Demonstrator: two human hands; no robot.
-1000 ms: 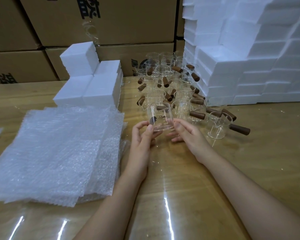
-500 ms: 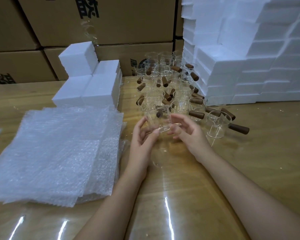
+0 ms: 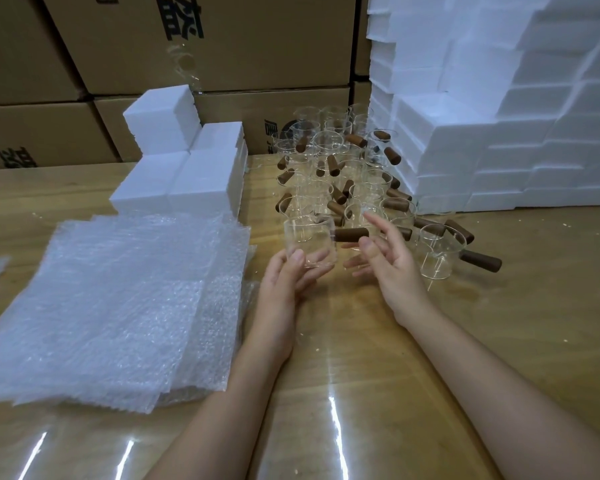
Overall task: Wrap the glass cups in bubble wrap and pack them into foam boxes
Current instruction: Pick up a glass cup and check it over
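Stacked brown cartons [image 3: 257, 46] close off the back of the room; against them on the right rises a tall white bank of foam boxes [image 3: 482, 140], and a smaller group of foam boxes [image 3: 187, 181] sits toward the left; below both runs the glossy wooden table [image 3: 499, 358]. On its left side lies a thick pile of bubble wrap [image 3: 101, 306], the sheets flat and none drawn out; between the two foam groups crowds a cluster of cups [image 3: 329, 157], clear glass with short brown wooden handles.

Just in front of that cluster, upright and lifted off the table, is the glass cup [image 3: 309, 240] in play; its handle [image 3: 350, 234] points to the right. The left hand [image 3: 284, 282] grips it low, thumb on the near wall and fingers curled round the far side of the base; the right hand [image 3: 392, 261] is spread and holds nothing, its thumb tip just beside the handle's end, though contact cannot be told.

By my reading the step is the fetching of one cup, with wrapping not yet begun; the next move calls for carrying it left onto the top sheet, laying it down, and freeing a hand to roll the wrap round glass and handle alike.
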